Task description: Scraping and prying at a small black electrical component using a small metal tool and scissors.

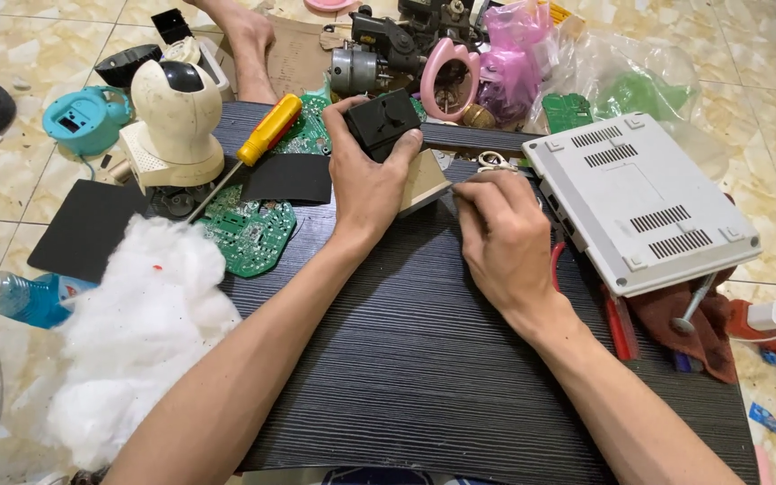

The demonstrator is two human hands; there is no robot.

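Note:
My left hand (365,175) grips a small black box-shaped part (381,121), which rests on a beige wedge-shaped block (426,180) on the dark ribbed board (424,359). My right hand (500,238) is closed just right of the block, fingertips pinching a thin tool whose tip touches the block's edge; the tool is mostly hidden. A yellow-handled screwdriver (267,130) lies left of my left hand.
A grey vented device case (639,202) lies at right over red pliers (621,323) and a brown cloth (684,332). At left are green circuit boards (249,233), a cream dome camera (172,112), white stuffing (136,332) and a blue spray bottle (15,296). Another person's foot (249,45) rests at top.

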